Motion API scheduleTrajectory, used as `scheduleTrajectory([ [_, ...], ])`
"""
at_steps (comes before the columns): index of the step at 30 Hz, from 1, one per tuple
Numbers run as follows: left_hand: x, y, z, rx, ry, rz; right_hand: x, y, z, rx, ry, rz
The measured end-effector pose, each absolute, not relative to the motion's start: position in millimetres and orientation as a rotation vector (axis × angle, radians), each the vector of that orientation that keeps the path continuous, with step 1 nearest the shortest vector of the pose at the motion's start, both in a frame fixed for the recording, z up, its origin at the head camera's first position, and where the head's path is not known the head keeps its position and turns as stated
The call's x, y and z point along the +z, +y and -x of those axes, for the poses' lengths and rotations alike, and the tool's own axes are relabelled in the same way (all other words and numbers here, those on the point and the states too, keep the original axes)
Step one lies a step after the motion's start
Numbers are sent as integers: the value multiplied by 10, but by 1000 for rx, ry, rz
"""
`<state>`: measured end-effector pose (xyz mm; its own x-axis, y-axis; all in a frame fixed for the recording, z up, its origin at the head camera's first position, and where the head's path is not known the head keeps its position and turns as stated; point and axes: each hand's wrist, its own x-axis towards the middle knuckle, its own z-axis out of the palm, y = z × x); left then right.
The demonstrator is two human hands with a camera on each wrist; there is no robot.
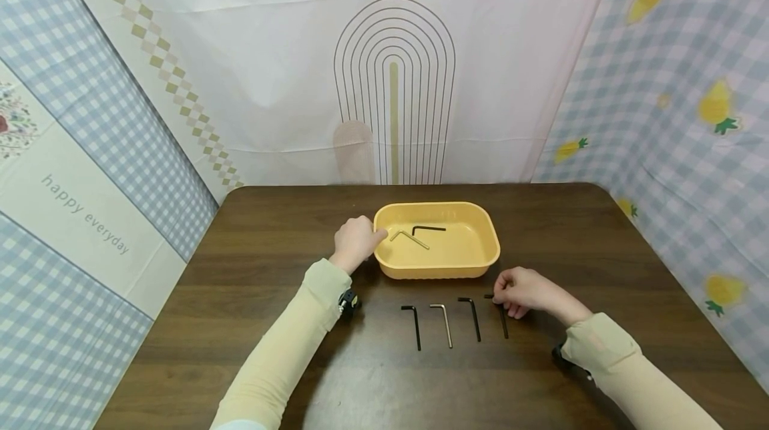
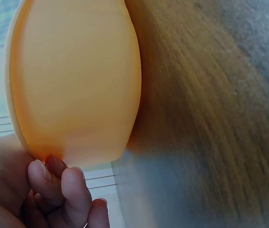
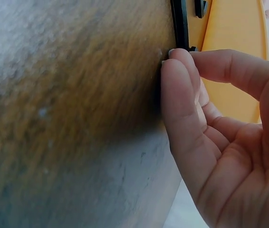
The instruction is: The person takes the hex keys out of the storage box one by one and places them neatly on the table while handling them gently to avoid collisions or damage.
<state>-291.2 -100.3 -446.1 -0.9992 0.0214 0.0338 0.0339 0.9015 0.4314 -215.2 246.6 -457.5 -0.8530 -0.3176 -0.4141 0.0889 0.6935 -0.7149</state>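
My left hand (image 1: 356, 241) grips the left rim of a yellow plastic bin (image 1: 435, 272), thumb over the edge and fingers curled below it. Inside the bin lie a black hex key (image 1: 429, 228) and a brass-coloured hex key (image 1: 416, 240). In front of it my right hand (image 1: 521, 291) pinches the rightmost black hex key (image 1: 504, 324) near its bend; the fingertips hide part of it. To its left, in a row, are a black hex key (image 1: 473, 318), a silvery one (image 1: 446, 325) and another black one (image 1: 416, 328).
Everything stands on a dark wooden table (image 1: 264, 243). Behind it hangs a white patterned cloth (image 1: 270, 83), with blue checked cloths (image 1: 679, 149) at the sides. A dark wrist device (image 1: 348, 303) sits by the left cuff.
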Motion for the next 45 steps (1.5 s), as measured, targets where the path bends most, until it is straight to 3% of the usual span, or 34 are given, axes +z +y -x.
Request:
scheduleTrajectory([
  [27, -4442, -1007, 2901, -673, -3042, 51, -4324, 2819, 2212, -1196, 2523, 232],
  [45, -4467, -992, 2895, -684, -3047, 48, -4039, 2648, 2261, -1493, 2629, 342],
])
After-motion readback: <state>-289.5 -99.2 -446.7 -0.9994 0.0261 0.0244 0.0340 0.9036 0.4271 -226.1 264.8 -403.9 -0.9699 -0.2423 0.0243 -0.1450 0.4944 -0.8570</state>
